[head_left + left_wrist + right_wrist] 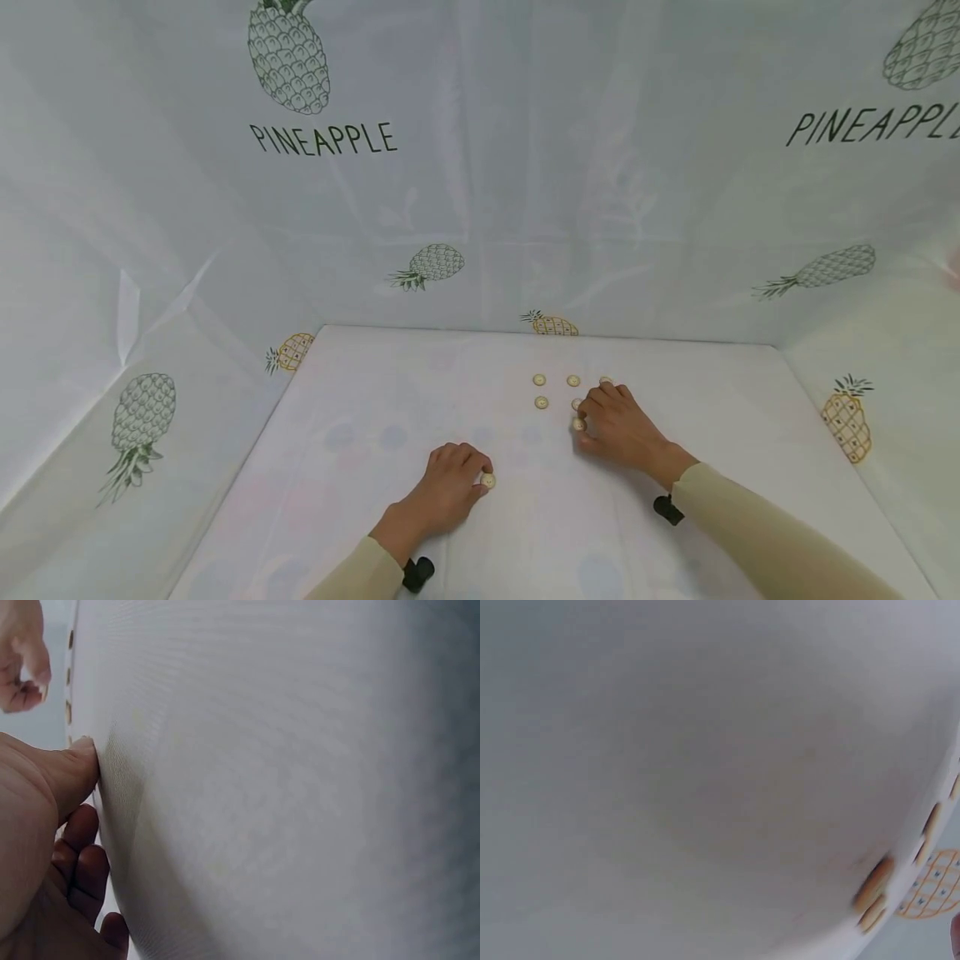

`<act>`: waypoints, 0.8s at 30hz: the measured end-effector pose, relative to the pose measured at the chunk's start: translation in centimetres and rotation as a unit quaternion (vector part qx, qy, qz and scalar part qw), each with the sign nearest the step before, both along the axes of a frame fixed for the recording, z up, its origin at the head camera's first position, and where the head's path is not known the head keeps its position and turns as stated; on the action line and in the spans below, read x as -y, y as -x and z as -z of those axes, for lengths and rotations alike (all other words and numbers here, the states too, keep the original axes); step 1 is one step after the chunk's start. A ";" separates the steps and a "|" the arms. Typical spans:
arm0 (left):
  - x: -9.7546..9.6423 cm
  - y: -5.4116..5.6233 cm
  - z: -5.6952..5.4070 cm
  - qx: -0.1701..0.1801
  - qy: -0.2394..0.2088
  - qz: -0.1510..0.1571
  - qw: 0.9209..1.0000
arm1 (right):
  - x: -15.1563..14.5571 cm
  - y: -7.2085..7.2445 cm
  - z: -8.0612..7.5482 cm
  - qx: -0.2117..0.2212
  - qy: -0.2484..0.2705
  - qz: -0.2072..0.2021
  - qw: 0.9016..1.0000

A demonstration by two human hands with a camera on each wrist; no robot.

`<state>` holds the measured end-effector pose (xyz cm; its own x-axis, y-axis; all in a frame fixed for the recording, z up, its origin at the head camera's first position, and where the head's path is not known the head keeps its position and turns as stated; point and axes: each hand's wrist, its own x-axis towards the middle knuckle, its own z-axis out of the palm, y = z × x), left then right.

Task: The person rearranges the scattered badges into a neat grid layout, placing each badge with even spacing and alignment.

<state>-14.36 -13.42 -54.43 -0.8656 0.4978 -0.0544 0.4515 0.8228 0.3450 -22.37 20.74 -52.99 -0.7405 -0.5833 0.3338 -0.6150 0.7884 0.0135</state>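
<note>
My left hand pinches a round beige wooden button between thumb and fingers, low over the white table. Farther right, my right hand holds another wooden button between its thumb and fingers. Beyond and left of that hand, several matching buttons lie in two rows, among them a far-left button and a near-left button. The right hand's fingers partly cover a button in the near row and one in the far row. In the left wrist view, the thumb hides the left hand's button.
A white cloth-covered table extends around both hands. Pineapple-printed curtains hang behind it and along both sides. Black wrist cameras sit under the left wrist and right wrist.
</note>
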 end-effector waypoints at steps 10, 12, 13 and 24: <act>-0.1 0.0 -0.1 0.006 -0.004 -0.002 1.000 | -1.6 -0.8 1.0 0.004 0.023 -0.004 1.000; -0.1 0.0 -0.2 0.006 -0.005 -0.001 1.000 | -1.4 -0.8 1.1 0.008 0.023 -0.006 1.000; -0.1 0.0 -0.2 0.006 -0.005 0.000 1.000 | -1.3 -0.8 1.1 0.011 0.023 -0.007 1.000; -0.1 -0.1 -0.5 0.006 -0.010 0.003 1.000 | -1.0 -0.8 1.3 0.021 0.003 0.007 1.000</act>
